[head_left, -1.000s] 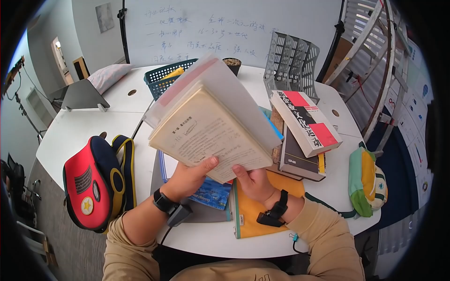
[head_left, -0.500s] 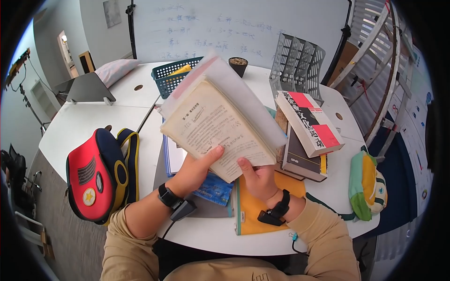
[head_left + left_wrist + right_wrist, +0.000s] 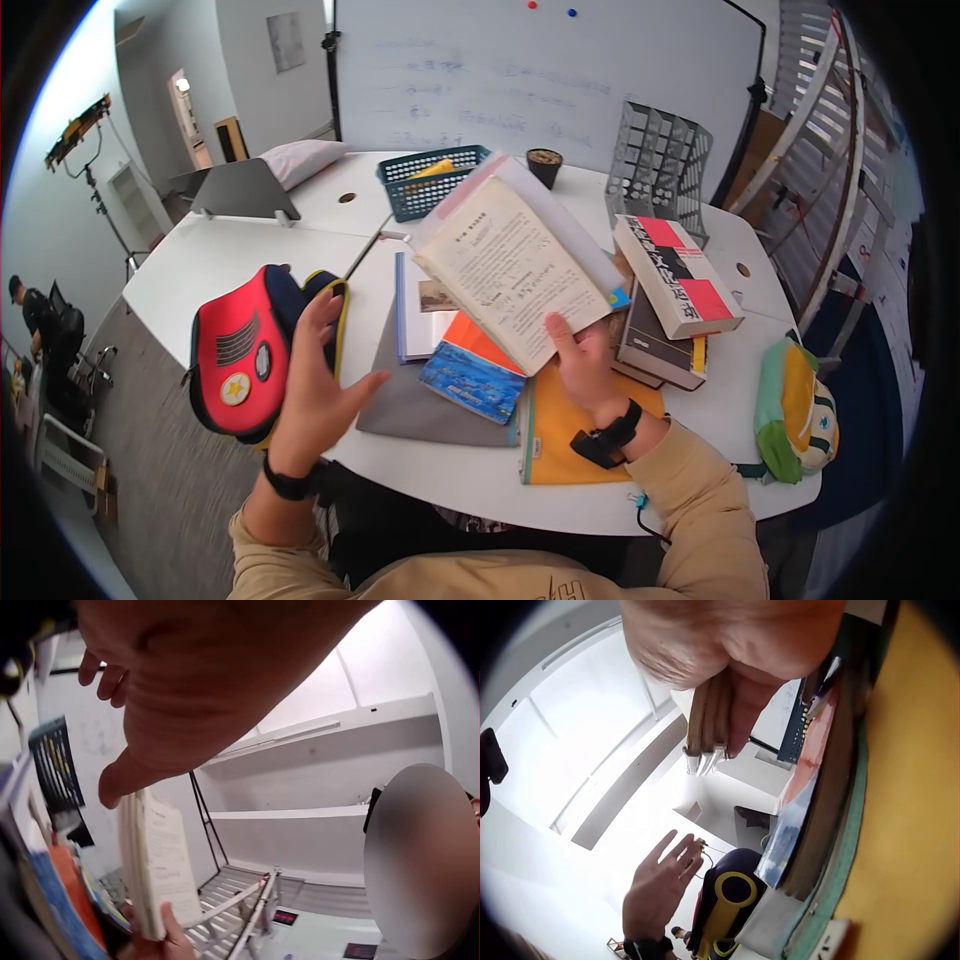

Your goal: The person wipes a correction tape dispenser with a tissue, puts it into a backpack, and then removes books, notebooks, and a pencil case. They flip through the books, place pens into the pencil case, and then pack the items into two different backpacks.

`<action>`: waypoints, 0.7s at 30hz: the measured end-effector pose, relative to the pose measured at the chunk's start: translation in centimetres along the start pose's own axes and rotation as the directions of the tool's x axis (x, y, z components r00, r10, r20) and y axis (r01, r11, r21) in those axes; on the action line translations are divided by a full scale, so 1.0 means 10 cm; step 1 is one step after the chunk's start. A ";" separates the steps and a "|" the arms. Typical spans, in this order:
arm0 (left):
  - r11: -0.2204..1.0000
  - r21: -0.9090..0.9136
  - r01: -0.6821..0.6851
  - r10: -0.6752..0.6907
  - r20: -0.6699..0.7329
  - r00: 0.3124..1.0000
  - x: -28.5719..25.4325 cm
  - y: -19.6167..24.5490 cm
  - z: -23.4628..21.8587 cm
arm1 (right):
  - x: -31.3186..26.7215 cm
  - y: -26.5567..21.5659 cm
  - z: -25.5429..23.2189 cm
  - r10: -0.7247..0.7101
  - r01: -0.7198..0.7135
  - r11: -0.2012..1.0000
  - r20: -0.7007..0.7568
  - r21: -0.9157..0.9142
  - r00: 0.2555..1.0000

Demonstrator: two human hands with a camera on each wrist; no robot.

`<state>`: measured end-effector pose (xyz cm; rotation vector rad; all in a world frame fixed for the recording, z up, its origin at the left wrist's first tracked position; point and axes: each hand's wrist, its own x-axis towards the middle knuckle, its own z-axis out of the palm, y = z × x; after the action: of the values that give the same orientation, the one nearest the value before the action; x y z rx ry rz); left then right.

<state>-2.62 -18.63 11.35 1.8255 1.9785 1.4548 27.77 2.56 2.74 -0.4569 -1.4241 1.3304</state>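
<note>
My right hand [image 3: 585, 365] grips a thick stack of printed pages [image 3: 510, 270] by its lower right corner, thumb on the front page. Behind the pages sits a translucent plastic folder [image 3: 583, 235]. The stack tilts above the table, and its layered edge [image 3: 709, 720] shows in the right wrist view. My left hand [image 3: 320, 400] is raised in the air with fingers spread and holds nothing, close in front of the red and navy bag [image 3: 235, 350]. Below the stack lie a blue and orange book [image 3: 470, 380], a grey pouch [image 3: 430, 422] and a yellow pouch [image 3: 560, 430].
On the right, a red, black and white book [image 3: 680, 275] tops a dark thick book [image 3: 660, 345]. Grey file racks [image 3: 655, 170], a green basket [image 3: 400, 205] and a small pot [image 3: 544, 168] stand behind. A green and yellow pencil case [image 3: 795, 410] lies at the right edge.
My left hand has let go of the page stack and moved left and down toward the red bag. The right hand still holds the stack. The head view has shifted.
</note>
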 end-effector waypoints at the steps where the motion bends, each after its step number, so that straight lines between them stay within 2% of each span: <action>1: 0.988 0.154 0.005 -0.005 -0.004 1.000 -0.14 -0.07 -0.23 | -0.01 0.00 -0.03 0.002 -0.002 1.000 -0.002 -0.001 1.000; 2: 0.967 0.248 0.051 -0.050 -0.010 0.999 -0.27 -0.14 -0.46 | -0.02 0.00 -0.06 0.002 -0.002 1.000 0.003 -0.003 1.000; 3: 0.972 0.220 0.081 -0.091 0.033 0.995 -0.40 -0.39 -0.70 | 0.04 -0.01 -0.05 -0.004 0.004 1.000 0.023 -0.006 1.000; 5: 0.932 0.363 0.018 -0.030 0.028 0.999 -0.64 -0.53 -1.06 | 0.04 -0.18 0.04 0.010 -0.011 0.999 0.046 0.037 0.999; 8: 0.805 0.593 0.027 -0.005 -0.039 0.999 -0.96 -0.68 -1.38 | 0.03 -0.32 -0.04 0.102 -0.098 0.995 0.150 -0.034 0.983; 11: 0.903 0.423 0.077 -0.117 0.070 0.991 -1.05 -1.10 -1.61 | -0.02 -0.43 0.06 0.113 -0.103 0.993 0.192 -0.062 0.975; 12: 0.877 0.478 -0.040 0.008 0.069 0.998 -1.01 -1.04 -1.64 | -0.03 -0.47 0.13 0.101 -0.091 0.994 0.191 -0.063 0.976; 15: 0.879 0.466 0.101 -0.093 -0.042 0.995 -0.94 -1.07 -1.72 | -0.10 -0.66 0.28 0.168 -0.152 0.985 0.240 -0.084 0.956; 16: 0.836 0.538 0.105 -0.024 -0.156 0.988 -0.85 -1.01 -1.72 | -0.12 -0.73 0.32 0.222 -0.214 0.975 0.270 -0.061 0.937; 17: 0.853 0.492 0.173 -0.063 -0.233 0.970 -0.74 -0.92 -1.74 | -0.13 -0.81 0.38 0.275 -0.276 0.960 0.301 -0.040 0.913; 19: 0.866 0.467 0.178 0.002 -0.359 0.933 -0.51 -0.97 -1.81 | -0.17 -0.99 0.51 0.382 -0.405 0.914 0.351 -0.009 0.855; 21: 0.881 0.466 0.079 0.116 -0.375 0.920 -0.28 -0.87 -1.82 | -0.21 -1.18 0.69 0.485 -0.530 0.848 0.390 0.008 0.783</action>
<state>-19.48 -29.83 14.06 1.8188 2.7315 1.5446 26.97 -5.90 13.61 -0.5549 -1.5812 2.0213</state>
